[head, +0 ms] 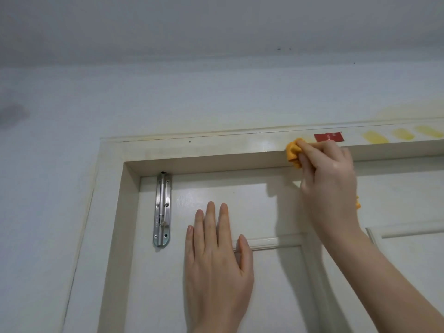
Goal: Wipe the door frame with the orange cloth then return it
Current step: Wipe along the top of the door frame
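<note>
Wiping step: right hand (329, 179) presses bunched orange cloth (293, 151) to door frame (216, 146) just left of red tape (328, 137); left hand (216, 258) flat, fingers spread, empty, on door (276, 284); next, stroke along frame.

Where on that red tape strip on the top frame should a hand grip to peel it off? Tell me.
Take the red tape strip at its right end, coming from the right. That end is clear, while the right hand and orange cloth crowd its lower left. No lifted corner is visible, so probably pick an edge up first.

bunched orange cloth (293, 152) pressed against the cream door frame (204, 150) top.
</note>
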